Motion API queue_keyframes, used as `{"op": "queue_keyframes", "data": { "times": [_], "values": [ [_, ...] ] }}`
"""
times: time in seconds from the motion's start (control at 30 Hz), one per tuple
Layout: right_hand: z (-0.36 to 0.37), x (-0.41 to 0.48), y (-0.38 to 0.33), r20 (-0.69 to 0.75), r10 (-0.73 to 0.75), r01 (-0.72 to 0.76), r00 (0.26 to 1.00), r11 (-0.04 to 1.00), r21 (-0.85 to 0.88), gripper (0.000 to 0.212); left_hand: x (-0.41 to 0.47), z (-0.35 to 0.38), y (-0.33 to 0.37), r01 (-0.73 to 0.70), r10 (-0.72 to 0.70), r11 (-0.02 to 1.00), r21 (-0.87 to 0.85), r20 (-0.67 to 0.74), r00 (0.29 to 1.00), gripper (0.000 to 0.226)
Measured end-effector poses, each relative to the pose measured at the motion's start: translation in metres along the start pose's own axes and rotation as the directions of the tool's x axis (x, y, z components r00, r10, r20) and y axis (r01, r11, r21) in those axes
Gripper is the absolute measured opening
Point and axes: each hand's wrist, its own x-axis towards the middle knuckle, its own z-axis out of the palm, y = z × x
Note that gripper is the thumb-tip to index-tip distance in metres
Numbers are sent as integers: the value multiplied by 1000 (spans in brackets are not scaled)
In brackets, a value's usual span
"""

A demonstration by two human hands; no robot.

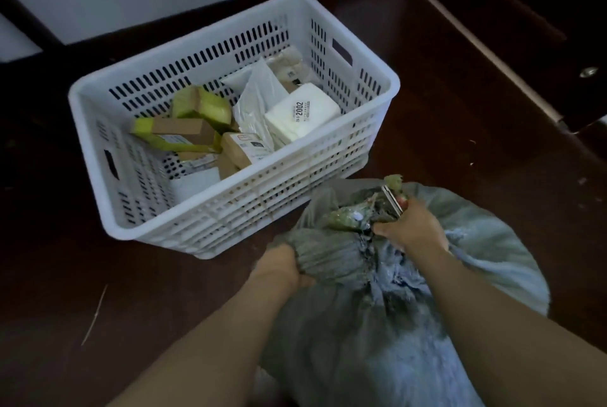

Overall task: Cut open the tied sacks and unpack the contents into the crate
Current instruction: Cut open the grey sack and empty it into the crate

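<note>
**Sack (394,324) on the floor, both hands at the tied end**

It's a grey-green woven one, lying on the dark floor (460,111) right under both forearms.

The left hand (279,267) has its fingers curled tight into a bunch of gathered fabric, on the near-left side of the neck. The right hand (410,226) is further out and off to the right of the left one. It's wrapped around a flat metal tool (392,201) with a bit of red on it. Looks like a cutter, but it's too blurry to swear to. The tool pokes out past that hand's knuckles, away from the body.

The tied neck (348,219), wound in greenish tape, sits between the two hands, just left of the right thumb.

The white slotted crate (249,203) is beyond the left hand, out in front of it and close to the sack's far edge; can't tell if they touch. Inside it:
- a white parcel (302,116) labelled 2002
- a brown box (241,150)
- a green-taped box (200,104)
- a pale mailer bag (259,91)
</note>
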Motion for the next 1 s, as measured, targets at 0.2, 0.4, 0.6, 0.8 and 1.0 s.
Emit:
{"op": "queue_keyframes", "data": {
  "times": [0.2, 0.4, 0.6, 0.8, 1.0],
  "values": [
    [-39, -69, 25, 32, 154, -157, 988, 977, 144, 65, -72, -14, 15, 19, -17, 999, -31, 46, 999, 47],
    [-132, -133, 39, -48, 174, -161, 984, 965, 206, 62, -167, -18, 61, -41, 39, 982, -183, -17, 999, 27],
    [-246, -192, 27, -94, 178, -157, 980, 968, 198, 73, -273, -57, 116, -72, 35, 959, -274, -136, 990, 26],
    [-344, -253, -16, -18, 43, -36, 999, 956, 290, 57, -387, -148, 153, -150, 56, 956, -253, -343, 938, 37],
    [-409, -302, -108, 25, -209, 179, 978, 887, 426, 41, -476, -262, 156, -163, -12, 958, -236, -600, 800, 21]
  ]
}}
